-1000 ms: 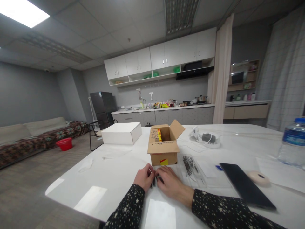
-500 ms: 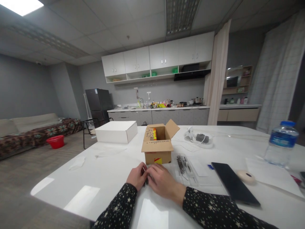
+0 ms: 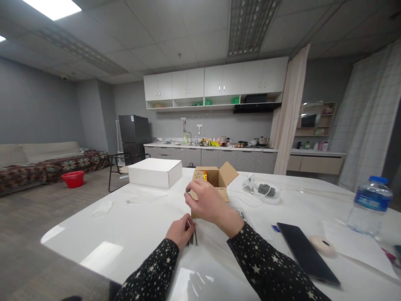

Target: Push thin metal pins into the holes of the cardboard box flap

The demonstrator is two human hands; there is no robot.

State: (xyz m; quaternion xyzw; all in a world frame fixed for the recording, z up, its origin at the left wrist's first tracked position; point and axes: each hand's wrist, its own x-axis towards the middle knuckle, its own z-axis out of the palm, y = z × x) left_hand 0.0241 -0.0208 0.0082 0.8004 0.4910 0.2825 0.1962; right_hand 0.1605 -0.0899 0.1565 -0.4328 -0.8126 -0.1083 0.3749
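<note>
My left hand [image 3: 181, 231] rests low at the table's middle, its fingers closed around several long, thin dark screws [image 3: 196, 237], whose ends stick out below the fingertips. Up and to the right, my right hand [image 3: 208, 202] hovers in front of the open cardboard box [image 3: 223, 193]. Its fingers are curved with thumb and forefinger apart, and I see nothing between them. The box's near side is mostly covered by this hand. Beyond my right wrist, a clear plastic case [image 3: 244, 216] is partly hidden.
A white box [image 3: 148, 173] stands to the left. At the right are a coiled white cable [image 3: 266, 193], a black tablet-like slab [image 3: 305, 251], a beige mouse-shaped thing [image 3: 321, 246] and a water bottle [image 3: 371, 207]. Crumpled tissue [image 3: 102, 208] lies at the left.
My right hand has come away from my left and risen toward the cardboard box. The left hand has stayed put, and the screws in it now show. The view has tilted up slightly.
</note>
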